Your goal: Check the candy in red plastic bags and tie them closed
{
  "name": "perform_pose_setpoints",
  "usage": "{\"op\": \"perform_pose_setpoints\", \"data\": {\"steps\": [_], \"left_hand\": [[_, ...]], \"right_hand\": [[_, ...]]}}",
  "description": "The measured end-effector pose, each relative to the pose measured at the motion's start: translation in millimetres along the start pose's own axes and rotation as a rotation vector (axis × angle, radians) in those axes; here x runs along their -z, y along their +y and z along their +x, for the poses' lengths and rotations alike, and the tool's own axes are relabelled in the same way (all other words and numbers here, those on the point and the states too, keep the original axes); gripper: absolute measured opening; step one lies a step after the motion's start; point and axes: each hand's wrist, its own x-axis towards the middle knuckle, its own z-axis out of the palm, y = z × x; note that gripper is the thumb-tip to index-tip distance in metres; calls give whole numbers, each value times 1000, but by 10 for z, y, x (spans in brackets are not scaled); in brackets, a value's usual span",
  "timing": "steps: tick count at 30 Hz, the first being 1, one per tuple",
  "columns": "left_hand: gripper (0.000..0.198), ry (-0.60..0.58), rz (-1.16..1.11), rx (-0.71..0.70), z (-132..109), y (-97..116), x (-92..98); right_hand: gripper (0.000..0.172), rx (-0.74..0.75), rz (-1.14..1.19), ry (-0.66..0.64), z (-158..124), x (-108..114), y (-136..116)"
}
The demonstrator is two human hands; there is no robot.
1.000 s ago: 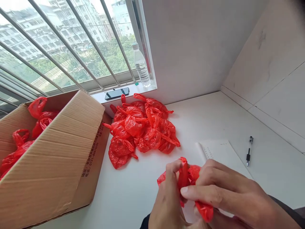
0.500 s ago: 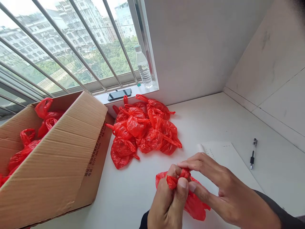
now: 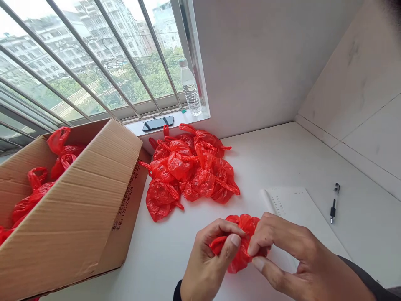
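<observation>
Both of my hands grip one small red plastic bag (image 3: 242, 238) just above the white table, low in the middle of the view. My left hand (image 3: 208, 263) pinches its left side between thumb and fingers. On the bag's right side my right hand (image 3: 288, 259) has its fingers closed. A heap of several knotted red bags (image 3: 188, 169) lies farther back on the table. An open cardboard box (image 3: 75, 217) at the left holds more red bags (image 3: 37, 192).
A sheet of paper (image 3: 288, 200) lies just right of my hands, a pen (image 3: 334, 203) beyond it. A phone (image 3: 158, 123) and a water bottle (image 3: 190, 88) stand on the window sill. Walls close the table at the back and right.
The bag has been gathered from a loose, stretched shape into a tight bundle. Both hands have closed in on it, and it sits a little lower and more bunched.
</observation>
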Motion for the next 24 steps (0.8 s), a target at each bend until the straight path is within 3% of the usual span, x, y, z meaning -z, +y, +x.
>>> {"op": "perform_pose_setpoints", "data": {"steps": [4, 8, 13, 18, 21, 24], "left_hand": [[12, -63, -43, -76, -21, -30, 1], [11, -60, 140, -269, -45, -71, -38], [24, 92, 440, -428, -37, -181, -44], [30, 268, 694, -679, 12, -268, -58], [28, 303, 732, -732, 14, -319, -71], [29, 310, 687, -756, -8, -369, -52]], "right_hand": [[20, -40, 17, -20, -1, -24, 70], [38, -28, 30, -53, 31, -83, 203], [30, -184, 118, -107, 83, -158, 290], [38, -308, 141, -97, 103, -189, 285], [39, -334, 169, -139, 127, -182, 282], [30, -279, 208, -211, 155, -158, 290]]}}
